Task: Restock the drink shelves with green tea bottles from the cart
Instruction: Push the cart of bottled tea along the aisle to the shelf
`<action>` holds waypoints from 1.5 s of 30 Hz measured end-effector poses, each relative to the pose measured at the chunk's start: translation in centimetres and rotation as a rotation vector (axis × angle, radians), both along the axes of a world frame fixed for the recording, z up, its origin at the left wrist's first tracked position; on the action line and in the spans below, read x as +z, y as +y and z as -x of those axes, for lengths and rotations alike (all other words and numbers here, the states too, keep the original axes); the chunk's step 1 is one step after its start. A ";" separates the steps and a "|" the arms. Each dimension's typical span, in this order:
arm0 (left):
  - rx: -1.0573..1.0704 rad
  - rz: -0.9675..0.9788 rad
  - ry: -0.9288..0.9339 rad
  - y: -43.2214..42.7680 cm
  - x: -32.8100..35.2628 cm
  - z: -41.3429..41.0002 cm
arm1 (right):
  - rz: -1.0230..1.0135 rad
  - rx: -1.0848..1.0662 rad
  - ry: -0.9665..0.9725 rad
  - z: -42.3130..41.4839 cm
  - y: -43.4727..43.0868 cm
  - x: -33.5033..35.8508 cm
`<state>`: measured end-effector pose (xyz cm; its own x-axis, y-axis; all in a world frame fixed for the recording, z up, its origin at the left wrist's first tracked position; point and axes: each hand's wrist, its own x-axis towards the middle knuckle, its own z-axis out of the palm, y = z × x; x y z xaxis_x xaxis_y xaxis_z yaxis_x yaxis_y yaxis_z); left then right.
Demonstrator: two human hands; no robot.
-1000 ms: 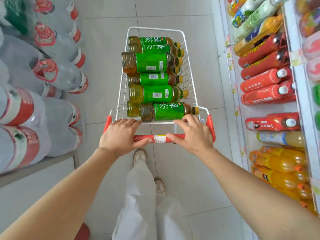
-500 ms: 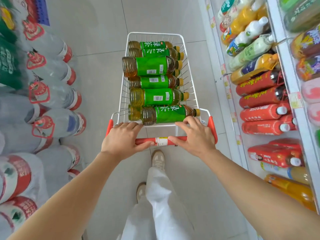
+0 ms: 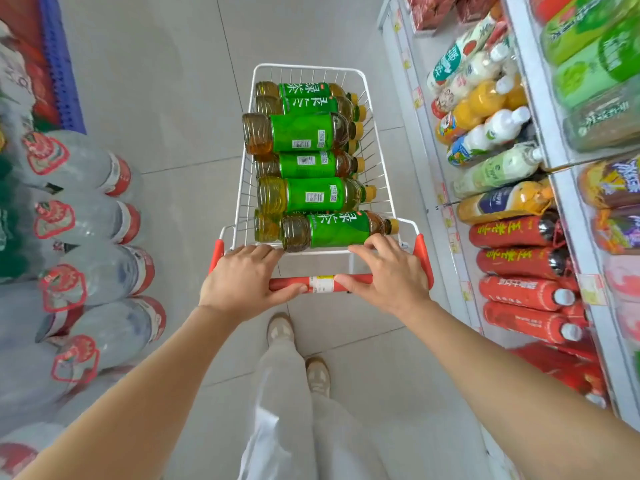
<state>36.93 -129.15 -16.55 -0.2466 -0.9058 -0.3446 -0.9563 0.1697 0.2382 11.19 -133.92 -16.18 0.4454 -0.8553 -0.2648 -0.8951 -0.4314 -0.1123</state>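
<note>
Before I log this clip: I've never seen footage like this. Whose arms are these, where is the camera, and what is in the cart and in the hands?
There is no machine here. A person wears a wide-angle camera on the head, looking forward and down, so the bare arms and the legs are their own. The left hand and right hand both grip the red cart handle. The white wire cart is piled with green tea bottles lying on their sides. Drink shelves run along the right, and large water bottles line the left. Neither hand holds a bottle.
</note>
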 end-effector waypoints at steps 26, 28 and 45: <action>-0.172 0.136 0.008 -37.0 -0.5 -7.4 | 0.020 -0.204 0.023 -7.0 -32.7 0.3; -0.206 0.156 -0.008 -39.2 -0.4 -8.0 | 0.027 -0.240 0.024 -7.6 -34.1 0.2; -0.507 0.164 -0.007 -44.4 -0.4 -8.9 | 0.121 -0.574 -0.055 -9.9 -31.1 -0.4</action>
<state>45.84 -173.50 -16.91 -0.6658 -0.7154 -0.2121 -0.7459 0.6457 0.1636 21.06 -165.04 -16.57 -0.0872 -0.9863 -0.1401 -0.9835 0.1076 -0.1452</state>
